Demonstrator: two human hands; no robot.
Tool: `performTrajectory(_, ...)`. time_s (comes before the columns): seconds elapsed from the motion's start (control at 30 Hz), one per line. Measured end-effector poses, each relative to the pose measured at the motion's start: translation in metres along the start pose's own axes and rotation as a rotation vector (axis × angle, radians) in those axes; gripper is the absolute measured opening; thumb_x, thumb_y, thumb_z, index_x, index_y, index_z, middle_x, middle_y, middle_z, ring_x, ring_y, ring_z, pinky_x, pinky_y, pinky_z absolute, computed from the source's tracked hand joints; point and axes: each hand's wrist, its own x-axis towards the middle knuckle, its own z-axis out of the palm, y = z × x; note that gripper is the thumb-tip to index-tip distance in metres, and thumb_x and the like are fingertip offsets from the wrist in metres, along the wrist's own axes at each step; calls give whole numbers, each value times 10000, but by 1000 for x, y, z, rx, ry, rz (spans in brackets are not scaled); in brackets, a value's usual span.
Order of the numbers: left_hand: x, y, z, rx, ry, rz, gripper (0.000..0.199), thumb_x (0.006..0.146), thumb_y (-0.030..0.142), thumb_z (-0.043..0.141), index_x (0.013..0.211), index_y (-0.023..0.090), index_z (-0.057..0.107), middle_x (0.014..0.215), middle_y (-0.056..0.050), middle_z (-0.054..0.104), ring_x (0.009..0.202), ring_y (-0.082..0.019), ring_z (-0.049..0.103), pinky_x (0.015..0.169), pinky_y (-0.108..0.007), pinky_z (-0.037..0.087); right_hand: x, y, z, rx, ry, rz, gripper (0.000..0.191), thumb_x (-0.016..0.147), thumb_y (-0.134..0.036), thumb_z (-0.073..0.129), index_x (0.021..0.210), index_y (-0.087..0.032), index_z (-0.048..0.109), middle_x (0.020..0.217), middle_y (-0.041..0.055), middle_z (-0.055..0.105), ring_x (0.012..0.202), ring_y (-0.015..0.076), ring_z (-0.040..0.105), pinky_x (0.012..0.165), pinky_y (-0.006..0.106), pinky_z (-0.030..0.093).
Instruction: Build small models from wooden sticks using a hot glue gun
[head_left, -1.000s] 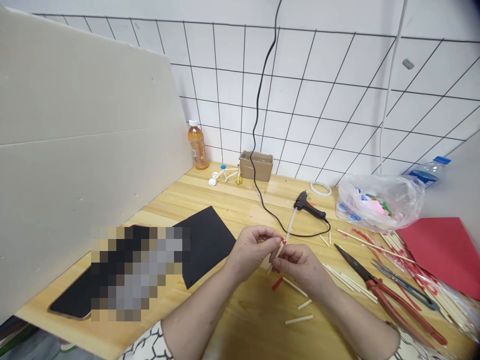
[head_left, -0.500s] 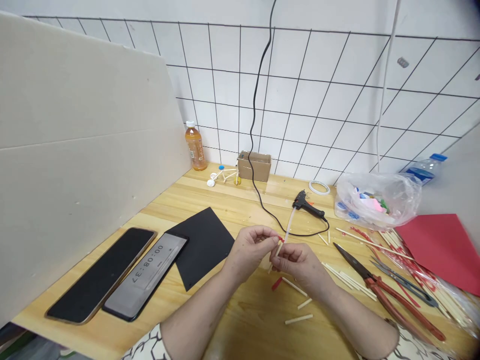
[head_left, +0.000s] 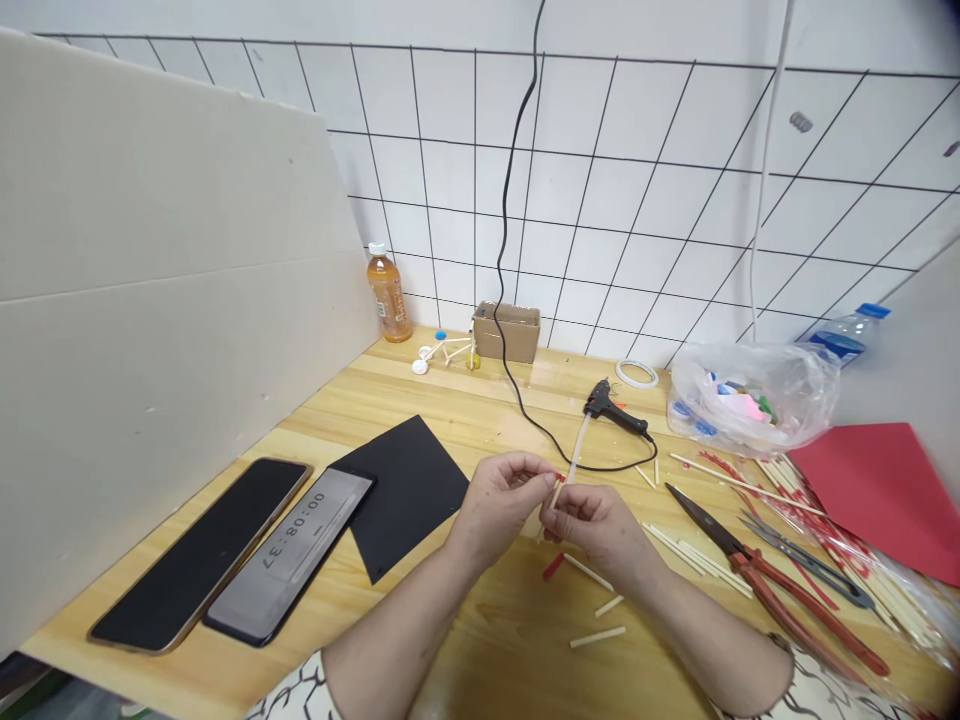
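Between both hands is a short pale wooden stick (head_left: 556,496) with a small red strip (head_left: 560,478) at its upper end. My left hand (head_left: 504,502) pinches at the red end with thumb and index finger. My right hand (head_left: 601,530) grips the stick lower down, its fingers closed. Just below the hands, another red piece (head_left: 553,567) lies by the end of a stick (head_left: 588,572) on the table. Nearer to me are two short cut sticks, one of them pale and loose (head_left: 598,637).
A black glue gun (head_left: 613,408) with its cord lies beyond the hands. Pliers (head_left: 750,565), scissors (head_left: 806,560), bundled sticks and red paper (head_left: 877,490) are on the right. Black paper (head_left: 412,495) and two phones sit left; a cardboard box (head_left: 508,335) stands at the back.
The view has shifted very slightly. Both hands keep nearly the same place and hold on the stick.
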Motion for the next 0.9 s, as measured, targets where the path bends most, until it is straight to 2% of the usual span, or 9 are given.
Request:
performTrajectory(0.57, -3, -4, 5, 34, 12, 39, 126, 651, 258, 588, 636, 139, 550, 467, 36, 527, 372, -97, 492, 383, -231, 444, 1, 0, 1, 29, 34, 40, 337, 630, -447, 691, 556, -150, 550, 510, -24, 555, 490, 85, 485, 507, 237, 374)
performTrajectory(0.77, -5, -6, 7, 87, 51, 56, 141, 654, 272, 583, 656, 132, 568, 504, 21, 544, 397, -97, 485, 387, -230, 443, 2, 1, 1, 34, 43, 60, 371, 591, -485, 705, 549, -152, 546, 497, -24, 558, 474, 89, 491, 497, 241, 385)
performTrajectory(0.9, -5, -6, 7, 167, 110, 97, 123, 658, 249, 581, 642, 128, 596, 539, 2, 574, 480, -100, 511, 452, -204, 437, 2, 2, 1, 9, 58, 64, 391, 577, -506, 705, 536, -157, 533, 491, -24, 558, 467, 88, 487, 492, 240, 385)
